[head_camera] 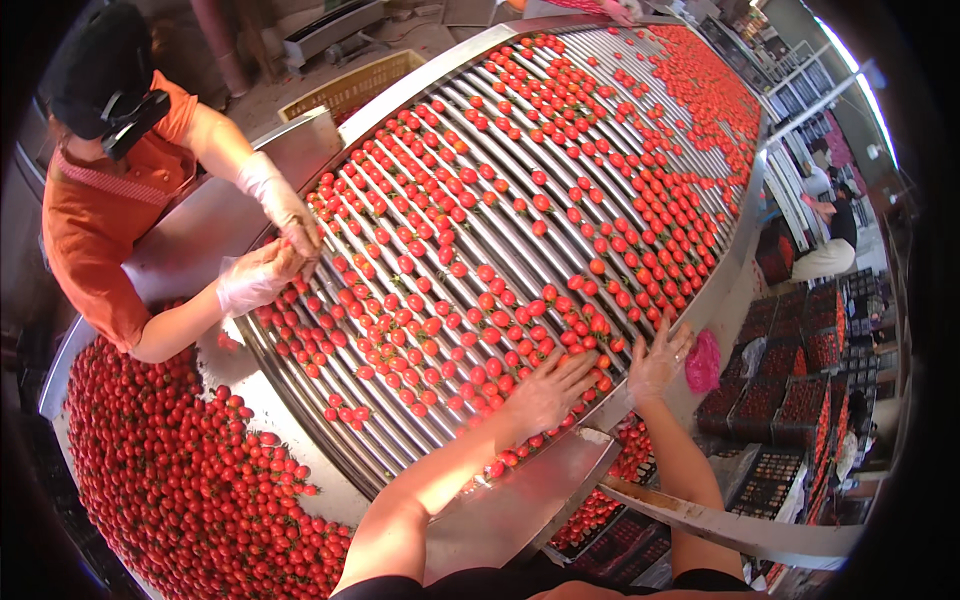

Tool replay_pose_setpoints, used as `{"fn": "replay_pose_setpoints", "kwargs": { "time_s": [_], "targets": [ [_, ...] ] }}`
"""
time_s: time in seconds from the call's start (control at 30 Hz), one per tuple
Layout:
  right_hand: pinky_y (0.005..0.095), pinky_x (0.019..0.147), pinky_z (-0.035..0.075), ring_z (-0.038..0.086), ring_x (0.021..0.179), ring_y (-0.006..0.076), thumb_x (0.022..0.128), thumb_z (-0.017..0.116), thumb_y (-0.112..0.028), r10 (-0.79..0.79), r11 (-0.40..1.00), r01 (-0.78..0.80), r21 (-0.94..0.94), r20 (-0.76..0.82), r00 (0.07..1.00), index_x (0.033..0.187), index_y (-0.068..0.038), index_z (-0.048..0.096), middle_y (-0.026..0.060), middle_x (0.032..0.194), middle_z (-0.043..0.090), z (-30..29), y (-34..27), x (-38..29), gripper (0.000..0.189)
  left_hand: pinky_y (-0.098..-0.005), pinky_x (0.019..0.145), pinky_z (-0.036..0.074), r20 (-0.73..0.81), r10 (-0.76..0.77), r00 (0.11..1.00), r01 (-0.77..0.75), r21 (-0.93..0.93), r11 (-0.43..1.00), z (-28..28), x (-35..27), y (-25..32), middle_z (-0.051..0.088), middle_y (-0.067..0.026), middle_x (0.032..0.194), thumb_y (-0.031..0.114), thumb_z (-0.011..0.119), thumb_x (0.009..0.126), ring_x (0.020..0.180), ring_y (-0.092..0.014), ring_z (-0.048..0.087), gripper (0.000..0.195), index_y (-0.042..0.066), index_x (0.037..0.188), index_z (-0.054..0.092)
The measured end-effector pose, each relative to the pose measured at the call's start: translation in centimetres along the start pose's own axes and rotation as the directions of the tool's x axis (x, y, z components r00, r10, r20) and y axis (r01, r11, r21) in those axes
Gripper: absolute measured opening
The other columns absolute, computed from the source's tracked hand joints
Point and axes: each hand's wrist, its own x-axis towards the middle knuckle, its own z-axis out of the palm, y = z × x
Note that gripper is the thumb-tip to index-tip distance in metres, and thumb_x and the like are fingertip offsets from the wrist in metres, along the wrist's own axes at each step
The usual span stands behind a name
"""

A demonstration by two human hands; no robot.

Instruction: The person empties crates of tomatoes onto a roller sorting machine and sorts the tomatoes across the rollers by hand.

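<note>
Red cherry tomatoes (412,345) lie in rows on a metal roller conveyor (480,217). My left hand (551,394), in a thin clear glove, lies palm down with its fingers spread over tomatoes near the conveyor's near side; whether it grips any is hidden. At the conveyor's right edge, my right hand (658,360), also in a clear glove, rests with fingers apart by the metal side rail (720,270) and the nearest tomatoes. A large heap of tomatoes (195,465) fills the metal tray at the lower left.
Across the conveyor a co-worker (112,210) in orange holds gloved hands together over the rollers. A metal chute (517,502) juts out below my arms. Stacked black crates (780,360) of tomatoes stand at the right, near a pink plastic bag (703,361). A yellow crate (352,86) stands behind.
</note>
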Motion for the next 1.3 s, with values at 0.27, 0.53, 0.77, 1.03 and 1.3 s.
{"fn": "replay_pose_setpoints", "kwargs": {
  "time_s": [0.27,0.53,0.77,1.03,1.3],
  "targets": [
    [0.0593,0.109,0.029,0.021,0.14,0.0496,0.091,0.059,-0.037,0.041,0.994,-0.049,0.093,0.086,0.995,0.155,-0.02,0.025,0.0281,0.151,0.024,-1.2,1.2,-1.8,0.075,-0.0525,0.118,0.021,0.26,-0.311,0.914,0.333,-0.047,0.942,-2.2,-12.1,5.0,0.034,-0.0073,0.156,0.039,0.057,0.093,0.143,-0.026,0.033,0.055,0.013,0.14,0.049],
    [0.0579,0.109,0.03,0.02,0.141,0.0485,0.092,0.058,-0.038,0.052,0.996,-0.058,0.061,0.103,0.993,0.149,-0.018,0.037,0.0277,0.152,0.022,-3.2,7.3,-2.0,0.064,-0.0578,0.117,0.017,0.241,-0.626,0.742,0.631,0.067,0.773,-2.5,-21.4,12.9,0.033,-0.0106,0.155,0.038,0.063,0.087,0.144,-0.03,0.029,0.065,0.017,0.145,0.043],
    [0.0577,0.109,0.029,0.02,0.141,0.0488,0.091,0.058,-0.041,0.037,0.992,-0.05,0.114,0.107,0.994,0.137,-0.013,0.05,0.0289,0.151,0.023,-2.4,5.3,-1.4,0.054,-0.0582,0.118,0.017,0.075,-0.808,0.585,0.799,0.117,0.589,-4.7,-30.4,16.2,0.027,-0.0186,0.157,0.025,0.069,0.079,0.144,-0.037,0.027,0.069,0.01,0.141,0.044],
    [0.0576,0.109,0.029,0.022,0.139,0.0487,0.089,0.06,-0.042,0.04,0.996,-0.045,0.079,0.058,0.998,0.147,-0.016,0.036,0.0292,0.15,0.022,-2.1,5.9,-3.4,0.068,-0.0517,0.122,0.009,-0.083,-0.975,0.208,0.889,0.432,0.153,-12.4,-40.3,20.8,0.022,-0.0094,0.161,0.024,0.073,0.078,0.149,-0.031,0.016,0.08,0.009,0.147,0.036],
    [0.0604,0.112,0.022,0.028,0.137,0.0477,0.09,0.056,-0.045,-0.123,0.989,0.126,-0.081,0.039,0.992,0.152,-0.014,0.028,0.0267,0.148,0.03,-1.2,4.7,-5.1,0.075,-0.0594,0.118,0.012,-0.104,-0.991,0.09,0.881,0.473,0.03,-14.2,-47.6,23.7,0.014,-0.0089,0.163,0.015,0.069,0.079,0.148,-0.039,0.014,0.082,0.011,0.151,0.029]
  ]
}}
